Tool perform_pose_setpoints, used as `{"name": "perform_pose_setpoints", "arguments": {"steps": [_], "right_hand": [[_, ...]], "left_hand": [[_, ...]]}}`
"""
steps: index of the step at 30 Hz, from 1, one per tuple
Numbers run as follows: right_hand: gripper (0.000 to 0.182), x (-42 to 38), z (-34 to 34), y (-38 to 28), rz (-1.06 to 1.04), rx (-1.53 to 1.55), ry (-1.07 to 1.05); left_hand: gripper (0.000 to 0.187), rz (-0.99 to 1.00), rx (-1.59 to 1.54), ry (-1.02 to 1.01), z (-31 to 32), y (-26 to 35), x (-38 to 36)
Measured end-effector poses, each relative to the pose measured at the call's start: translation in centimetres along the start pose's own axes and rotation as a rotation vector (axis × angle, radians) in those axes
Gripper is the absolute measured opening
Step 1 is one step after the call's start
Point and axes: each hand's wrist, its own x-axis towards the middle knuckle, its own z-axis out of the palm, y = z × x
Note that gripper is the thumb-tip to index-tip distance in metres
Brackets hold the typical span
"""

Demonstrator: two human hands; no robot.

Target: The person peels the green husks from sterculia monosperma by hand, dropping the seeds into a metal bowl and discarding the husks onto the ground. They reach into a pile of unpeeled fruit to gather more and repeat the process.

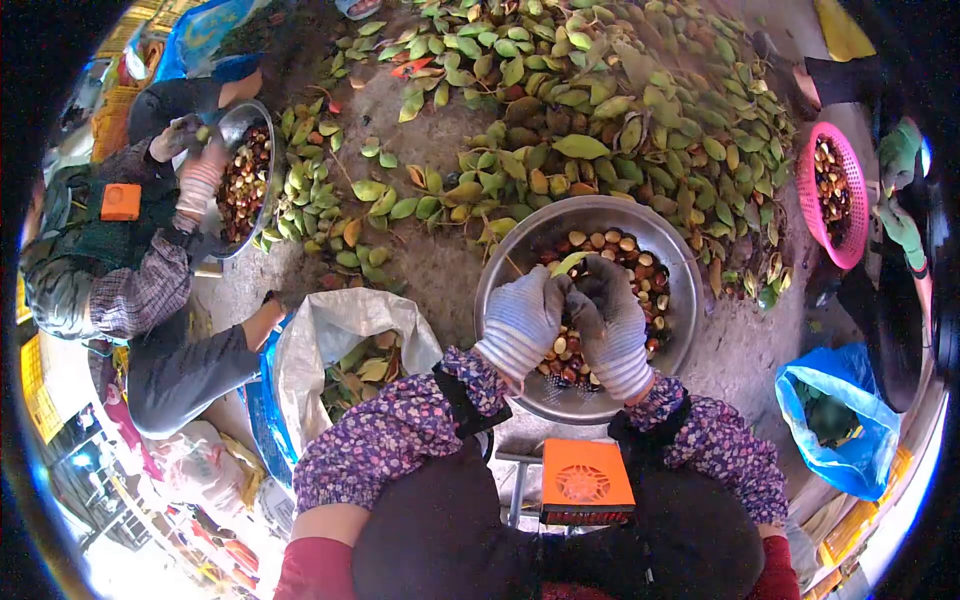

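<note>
My left hand (522,318), in a striped white-and-blue glove with dark fingertips, is closed, its fingers pinched together. Close beside it, my right hand (614,330) in a matching glove is also closed, its fingertips nearly touching the left ones. A green leaf (569,263) shows between the fingertips of both hands; whatever else they pinch is hidden. Both hands are over a metal bowl (685,310), which holds many brown and cream nut-like seeds (650,285).
A large heap of green leafy pieces (600,120) covers the ground ahead. An open white sack (310,370) stands at left, a blue bag (865,430) at right. Co-workers' gloved hands are beside another metal bowl (268,215) and a pink basket (850,185). An orange box (583,475) is near my lap.
</note>
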Motion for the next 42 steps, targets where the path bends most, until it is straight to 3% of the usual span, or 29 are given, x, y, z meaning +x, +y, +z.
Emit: {"name": "perform_pose_setpoints", "arguments": {"steps": [2,6,9,10,12,16,18,20,21,22,23,24,25,27,28,30,32,34,35,39,41,42], "right_hand": [[0.038,0.4,-0.1,0.3,0.079,0.157,-0.084],[0.038,0.1,-0.6,0.7,0.095,0.163,-0.146],[0.036,0.0,-0.7,1.8,0.364,0.289,-0.227],[0.033,0.0,-0.9,1.6,0.323,0.276,-0.237],[0.028,0.4,-1.4,0.8,0.231,0.249,-0.254],[0.034,0.9,-1.5,0.4,0.237,0.439,-0.291],[0.038,0.5,-1.1,0.4,0.253,0.37,-0.279],[0.04,0.0,-0.7,0.8,0.226,0.201,-0.168],[0.047,0.0,-0.6,2.5,0.07,0.071,-0.137],[0.047,0.2,-0.8,2.1,0.067,0.065,-0.134],[0.051,0.4,-1.0,1.6,-0.075,-0.058,-0.175],[0.055,0.4,-1.1,1.3,-0.212,-0.179,-0.218],[0.058,0.5,-1.0,1.7,-0.227,-0.245,-0.214],[0.057,0.5,-0.6,1.5,-0.146,-0.284,-0.199],[0.056,0.5,-0.4,1.2,-0.063,-0.326,-0.18],[0.055,0.8,-0.3,0.7,0.046,-0.198,-0.23],[0.055,0.8,-0.5,2.2,0.159,-0.071,-0.275],[0.053,0.1,0.0,6.8,0.092,0.109,-0.339],[0.053,0.1,-0.5,3.5,0.249,0.296,-0.39],[0.048,0.5,-1.3,2.3,0.224,0.25,-0.511],[0.043,0.8,-0.9,3.2,0.022,-0.058,-0.59],[0.043,0.8,-0.9,3.6,0.021,-0.053,-0.586]], "left_hand": [[0.019,0.005,0.028,0.0,-0.1,-0.1,-0.1],[0.021,0.021,0.096,-0.081,-0.7,0.0,-0.3],[0.028,0.143,0.135,-0.117,-0.9,0.7,0.5],[0.028,0.14,0.132,-0.116,-0.9,0.9,0.6],[0.008,0.047,0.163,-0.235,-0.9,1.0,1.1],[0.009,0.129,0.033,-0.206,-0.7,-0.8,0.6],[0.023,0.128,-0.015,-0.231,-0.5,-1.4,0.3],[0.02,0.048,-0.022,-0.264,-0.5,-1.5,0.0],[0.019,0.014,-0.156,-0.293,-0.3,-1.9,0.2],[0.019,-0.02,-0.289,-0.324,0.0,-2.2,0.2],[0.022,-0.225,-0.558,-0.384,0.4,-2.8,0.2],[0.022,-0.228,-0.56,-0.387,1.2,-3.5,-0.1],[0.025,-0.094,-0.489,-0.375,1.4,-3.5,0.3],[0.04,0.139,-0.305,-0.338,1.5,-3.4,0.7],[0.04,0.138,-0.304,-0.338,0.7,-2.2,1.0],[0.027,-0.204,0.015,-0.532,-0.1,-0.5,1.4],[0.03,-0.145,-0.002,-0.475,1.6,-1.6,0.5],[0.06,-0.28,0.122,-0.619,1.8,-1.3,0.2],[0.06,-0.279,0.123,-0.621,1.8,-1.3,0.1],[0.053,-0.208,-0.162,-0.566,1.6,-2.1,-0.5],[0.046,-0.127,-0.231,-0.444,1.4,-2.1,-0.9],[0.046,-0.125,-0.225,-0.446,1.1,-2.2,-0.8]]}}
